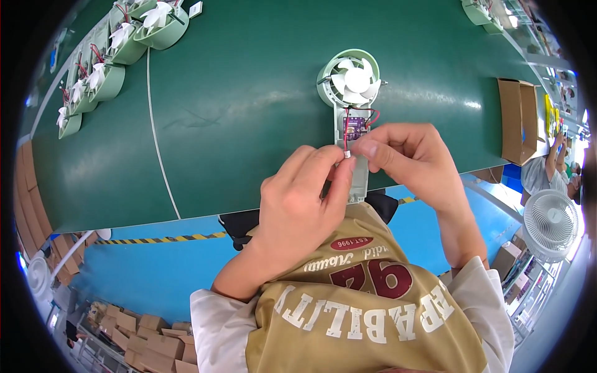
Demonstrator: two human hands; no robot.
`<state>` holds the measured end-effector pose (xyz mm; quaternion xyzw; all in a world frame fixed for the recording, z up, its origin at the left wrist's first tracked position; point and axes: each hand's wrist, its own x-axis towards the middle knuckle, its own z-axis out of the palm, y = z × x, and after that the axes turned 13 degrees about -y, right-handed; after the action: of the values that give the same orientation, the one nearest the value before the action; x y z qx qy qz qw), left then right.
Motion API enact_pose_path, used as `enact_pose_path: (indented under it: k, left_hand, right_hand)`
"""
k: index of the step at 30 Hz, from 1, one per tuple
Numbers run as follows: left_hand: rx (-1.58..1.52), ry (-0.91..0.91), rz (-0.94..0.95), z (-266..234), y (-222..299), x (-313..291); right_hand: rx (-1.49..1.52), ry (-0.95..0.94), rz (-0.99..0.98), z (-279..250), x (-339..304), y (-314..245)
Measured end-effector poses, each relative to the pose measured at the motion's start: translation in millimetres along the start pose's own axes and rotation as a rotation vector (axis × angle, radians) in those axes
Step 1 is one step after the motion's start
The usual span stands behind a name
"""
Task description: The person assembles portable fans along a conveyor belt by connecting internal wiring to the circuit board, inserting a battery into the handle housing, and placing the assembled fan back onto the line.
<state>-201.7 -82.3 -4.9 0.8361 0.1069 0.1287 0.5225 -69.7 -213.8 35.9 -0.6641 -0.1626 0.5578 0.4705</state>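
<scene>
A light green handheld fan housing (pixel 359 186) lies open on the green table in front of me, its round head (pixel 321 93) pointing away. White blades (pixel 356 81) sit inside the head, and a purple circuit board (pixel 354 126) shows in the neck. Red and black wires run from the head over the board. My left hand (pixel 301 196) pinches a small white wire connector (pixel 347 153) between thumb and forefinger, above the handle. Close beside it, my right hand (pixel 413 158) has thumb and forefinger together near the board; whatever lies between them is hidden.
Several similar green fan housings (pixel 165 34) with white blades stand in a row at the far left. More parts (pixel 479 12) lie far right. An open cardboard box (pixel 519 121) stands at the table's right side. Beyond it are a white fan (pixel 551 225) and another person (pixel 538 174).
</scene>
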Motion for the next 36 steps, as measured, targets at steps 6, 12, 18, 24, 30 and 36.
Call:
enact_pose_path:
  k: [6,12,18,24,30,36]
  left_hand:
    - [0.04,-0.007,0.006,0.7,-0.7,-0.7]
    - [0.044,-0.013,0.005,1.4,-0.4,-2.4]
    - [0.079,-0.091,0.005,-2.0,1.3,-4.4]
    - [0.245,-0.017,0.071,3.5,-1.5,-4.0]
    - [0.359,0.087,0.191,6.6,-11.8,-1.2]
    - [0.084,-0.065,-0.123,3.2,-1.7,-5.5]
  right_hand:
    - [0.0,0.017,-0.007,5.5,2.4,0.2]
    - [-0.014,0.033,-0.019,6.6,2.7,-1.5]
    - [-0.024,0.033,0.002,6.8,3.1,-3.9]
    - [-0.039,0.023,0.042,6.2,4.8,-11.2]
    - [-0.025,0.033,-0.002,5.4,9.2,-9.9]
    - [-0.056,0.178,-0.153,3.3,15.6,-0.4]
